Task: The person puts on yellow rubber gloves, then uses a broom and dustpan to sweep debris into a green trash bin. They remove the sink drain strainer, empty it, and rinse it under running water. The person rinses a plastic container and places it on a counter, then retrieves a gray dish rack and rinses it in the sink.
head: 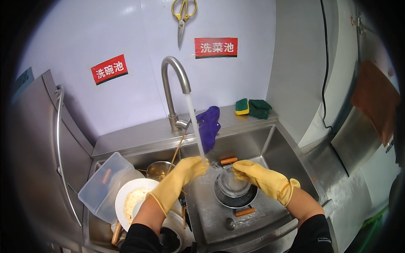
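Observation:
Yellow rubber gloves cover both my hands. My left hand (191, 167) is under the stream of water, above the sink divider; its palm side is hidden, so I cannot see whether it holds anything. With the thumb and fingers of my right hand (250, 172) I grip the rim of a clear round container (234, 185). That container is over a dark pan (232, 202) with orange-brown handles, in the right basin (205, 218). Water runs from the curved steel faucet (173, 66). A ladle (230, 224) lies near the pan.
The left basin holds a translucent plastic box (104, 186), a food-stained white plate (126, 197), a metal bowl (158, 169) and other dishes. A purple cloth (209, 126) hangs over the back ledge beside a sponge (242, 107) and green scouring pads (261, 109). Gold-handled scissors (181, 25) hang above.

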{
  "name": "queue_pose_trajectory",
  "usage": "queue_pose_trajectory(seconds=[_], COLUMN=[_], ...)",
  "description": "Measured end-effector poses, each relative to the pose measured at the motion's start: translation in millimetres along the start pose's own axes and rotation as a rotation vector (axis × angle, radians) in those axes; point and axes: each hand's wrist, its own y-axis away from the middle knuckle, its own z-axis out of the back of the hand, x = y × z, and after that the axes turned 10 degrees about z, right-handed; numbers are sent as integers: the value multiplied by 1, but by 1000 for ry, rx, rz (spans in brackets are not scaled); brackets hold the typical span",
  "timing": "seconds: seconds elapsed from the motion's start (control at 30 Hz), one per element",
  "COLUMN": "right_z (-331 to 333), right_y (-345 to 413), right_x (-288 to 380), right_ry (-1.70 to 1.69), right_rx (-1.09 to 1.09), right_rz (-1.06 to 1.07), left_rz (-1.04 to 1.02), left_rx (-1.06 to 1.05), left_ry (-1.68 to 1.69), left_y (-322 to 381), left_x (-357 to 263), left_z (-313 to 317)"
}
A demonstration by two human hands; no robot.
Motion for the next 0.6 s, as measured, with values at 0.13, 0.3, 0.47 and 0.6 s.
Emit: queue_pose_trajectory(seconds=[0.13, 0.3, 0.47, 0.6], right_z=[-4, -7, -12, -22], right_y=[-16, -36, -47, -56], right_x=[5, -1, -4, 4], right_ry=[-47, -109, -91, -102], right_rx=[-21, 29, -50, -75], right_rz=[25, 75, 80, 108], left_rz=[-88, -64, -38, -128], left_rx=[54, 138, 157, -168], left_ry=[127, 97, 34, -769], left_y=[-16, -32, -12, 38], left_x=[10, 21, 16, -7], left_z=[-10, -18, -12, -14])
